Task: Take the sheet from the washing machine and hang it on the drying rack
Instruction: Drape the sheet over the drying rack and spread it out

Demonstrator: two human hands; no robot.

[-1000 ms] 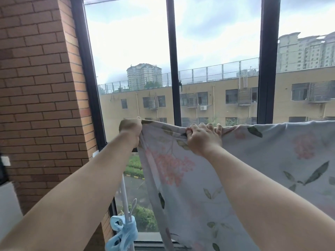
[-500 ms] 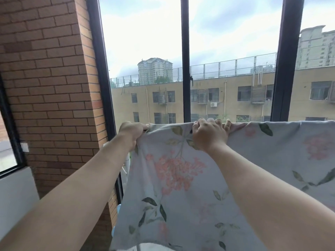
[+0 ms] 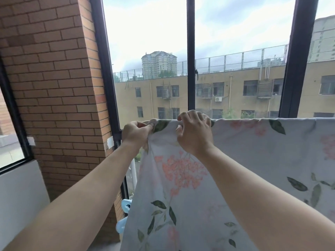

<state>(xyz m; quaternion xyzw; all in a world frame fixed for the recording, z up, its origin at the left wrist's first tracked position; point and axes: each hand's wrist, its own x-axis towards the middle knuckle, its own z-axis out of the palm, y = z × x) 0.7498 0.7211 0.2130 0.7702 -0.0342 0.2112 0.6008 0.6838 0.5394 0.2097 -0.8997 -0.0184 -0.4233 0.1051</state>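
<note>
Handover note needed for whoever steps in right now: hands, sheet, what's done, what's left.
Left hand: pinches the left top corner of the sheet.
Right hand: fingers curled over the top edge just beside it.
The floral sheet is draped over the top of the drying rack, of which only a white post shows, and hangs down the near side.
Done: sheet is on the rack.
Left: probably smooth the bunched left corner, then let go.

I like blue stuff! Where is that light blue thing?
In the head view, the light blue thing peeks out low down, left of centre, behind the left edge of the sheet, near the brick wall.
</note>
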